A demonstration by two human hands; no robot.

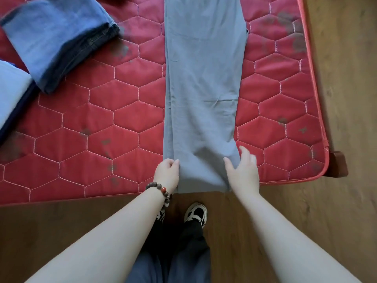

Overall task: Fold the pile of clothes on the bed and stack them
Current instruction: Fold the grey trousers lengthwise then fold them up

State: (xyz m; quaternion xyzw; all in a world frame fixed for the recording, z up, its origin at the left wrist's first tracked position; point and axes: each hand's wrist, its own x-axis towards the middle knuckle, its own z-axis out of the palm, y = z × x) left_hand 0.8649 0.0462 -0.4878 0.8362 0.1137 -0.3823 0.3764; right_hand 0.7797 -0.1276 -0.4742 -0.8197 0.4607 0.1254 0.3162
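**A:** Red quilted mattress [91, 123] takes up most of the view. Its near edge runs along the wood floor [346, 78], and its right corner sits by a wooden bed leg [339, 163]. Log the garment.

**B:** Grey trousers [204, 88] lie lengthwise down the middle, legs doubled one on the other. The far end runs out of view at the top; the hem end hangs just over the near edge. A few creases at mid-length.

**A:** Finished items?

**B:** Folded jeans [55, 43] at far left, well apart from the trousers. A pale folded piece [12, 92] sits just beside the jeans at the left margin.

**A:** Hands?

**B:** Apart, one at each hem corner. Left hand [166, 174], beaded bracelet [158, 189] on the wrist, pinches the left edge, fingers curled on the cloth. Right hand [243, 172] has fingers spread, touching the right edge; blurred, no closed grip visible.

**A:** Judged step?

**B:** Taking the hem to fold it toward the far end. To do it well: secure both corners evenly, keep the side edges aligned, lift low, then smooth the creases before the next fold.

**A:** Room?

**B:** Bare mattress on both sides of the trousers. The right strip is narrower and ends at the piped edge. The left side is wider, so carry the folded piece that way toward the stack.
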